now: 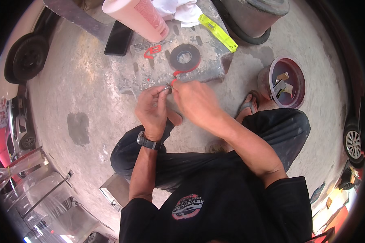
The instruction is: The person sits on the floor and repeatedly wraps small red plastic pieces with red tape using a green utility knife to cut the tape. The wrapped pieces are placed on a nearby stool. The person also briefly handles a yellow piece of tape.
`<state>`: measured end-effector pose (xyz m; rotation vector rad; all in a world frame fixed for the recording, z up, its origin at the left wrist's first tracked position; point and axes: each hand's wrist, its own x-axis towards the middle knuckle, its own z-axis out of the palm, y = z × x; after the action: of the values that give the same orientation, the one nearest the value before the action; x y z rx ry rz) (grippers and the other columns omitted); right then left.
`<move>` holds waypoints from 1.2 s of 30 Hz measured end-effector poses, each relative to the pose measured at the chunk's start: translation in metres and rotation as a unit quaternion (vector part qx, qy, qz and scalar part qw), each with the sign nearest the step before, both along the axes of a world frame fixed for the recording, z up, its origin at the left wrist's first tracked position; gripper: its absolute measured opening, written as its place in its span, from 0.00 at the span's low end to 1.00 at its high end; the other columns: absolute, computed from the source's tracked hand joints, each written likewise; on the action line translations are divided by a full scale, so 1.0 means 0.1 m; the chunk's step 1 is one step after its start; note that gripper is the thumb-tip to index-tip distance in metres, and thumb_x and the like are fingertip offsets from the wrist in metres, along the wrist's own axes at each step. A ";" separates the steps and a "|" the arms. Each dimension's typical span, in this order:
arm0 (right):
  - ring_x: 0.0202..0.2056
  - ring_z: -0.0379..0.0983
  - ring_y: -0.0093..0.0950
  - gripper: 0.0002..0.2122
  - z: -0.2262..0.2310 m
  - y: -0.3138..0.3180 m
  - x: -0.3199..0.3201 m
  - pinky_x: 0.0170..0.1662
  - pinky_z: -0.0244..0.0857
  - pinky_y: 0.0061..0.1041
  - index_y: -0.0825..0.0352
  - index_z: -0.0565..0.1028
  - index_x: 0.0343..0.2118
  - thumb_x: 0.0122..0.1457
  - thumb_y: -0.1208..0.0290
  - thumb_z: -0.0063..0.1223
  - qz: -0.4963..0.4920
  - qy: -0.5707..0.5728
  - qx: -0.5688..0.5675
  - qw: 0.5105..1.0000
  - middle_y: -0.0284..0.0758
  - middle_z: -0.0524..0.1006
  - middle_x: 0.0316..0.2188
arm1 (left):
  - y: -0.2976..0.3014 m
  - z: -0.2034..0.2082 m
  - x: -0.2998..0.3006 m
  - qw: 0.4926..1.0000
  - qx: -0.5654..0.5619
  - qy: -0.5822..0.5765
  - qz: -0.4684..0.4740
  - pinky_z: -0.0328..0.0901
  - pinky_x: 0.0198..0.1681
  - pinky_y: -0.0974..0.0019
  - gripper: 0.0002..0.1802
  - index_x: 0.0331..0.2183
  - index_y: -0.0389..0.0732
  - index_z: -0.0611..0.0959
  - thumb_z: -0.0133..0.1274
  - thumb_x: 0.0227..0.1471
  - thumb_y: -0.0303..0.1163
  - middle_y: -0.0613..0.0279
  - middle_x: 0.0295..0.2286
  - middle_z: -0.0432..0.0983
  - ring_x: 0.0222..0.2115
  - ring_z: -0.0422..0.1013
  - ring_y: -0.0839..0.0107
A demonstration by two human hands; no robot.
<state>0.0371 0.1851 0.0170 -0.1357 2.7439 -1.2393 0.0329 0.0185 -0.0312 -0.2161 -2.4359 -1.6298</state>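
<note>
My left hand (pixel 152 107), wearing a black watch, is closed in a pinch on a small shiny metallic piece (pixel 165 88), too small to name. Right beside it, my right hand (pixel 196 101) pinches the red-backed end of a tape (pixel 174 82); its fingers are partly hidden by the back of the hand. Just beyond lies a roll of dark grey tape (pixel 174 56) with a red liner, a strip of it peeling toward my fingers. A red letter-like piece (pixel 153 51) rests left of the roll, near a clear strip (pixel 144 46).
The scuffed bench (pixel 127 73) also bears a black phone (pixel 118 38), a pink-white cup (pixel 138 18), white cloth (pixel 182 12) and a neon yellow tool (pixel 217 32). A bucket (pixel 260 81) with packets stands right, a dark round container (pixel 251 16) behind. Vehicles line both sides.
</note>
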 end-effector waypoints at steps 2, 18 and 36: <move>0.34 0.80 0.53 0.17 0.05 0.04 0.00 0.35 0.74 0.47 0.73 0.77 0.36 0.46 0.71 0.71 0.013 -0.008 0.002 1.000 0.52 0.81 0.27 | 0.02 0.01 0.02 1.000 0.011 -0.014 0.003 0.76 0.37 0.71 0.06 0.38 0.35 0.86 0.62 0.56 0.21 0.59 0.36 0.81 0.35 0.79 0.73; 0.31 0.75 0.53 0.07 -0.20 0.12 0.05 0.33 0.66 0.44 0.72 0.76 0.38 0.63 0.74 0.51 -0.039 0.009 -0.166 0.985 0.52 0.77 0.27 | -0.14 0.24 -0.08 0.953 0.185 -0.239 -0.007 0.73 0.31 0.73 0.15 0.48 0.32 0.78 0.59 0.62 0.27 0.59 0.33 0.81 0.28 0.77 0.77; 0.26 0.72 0.20 0.10 -0.46 -0.04 0.00 0.29 0.69 0.27 0.71 0.75 0.47 0.67 0.73 0.51 -0.031 -0.018 -0.342 0.939 0.37 0.77 0.28 | -0.06 0.27 -0.04 0.980 0.079 -0.179 -0.021 0.71 0.32 0.75 0.12 0.46 0.33 0.84 0.60 0.60 0.25 0.61 0.34 0.82 0.29 0.76 0.79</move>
<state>0.0366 0.1808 -0.0290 -0.0865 2.1748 -2.1296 0.0286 0.0129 -0.0047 0.0586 -2.5425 -2.0225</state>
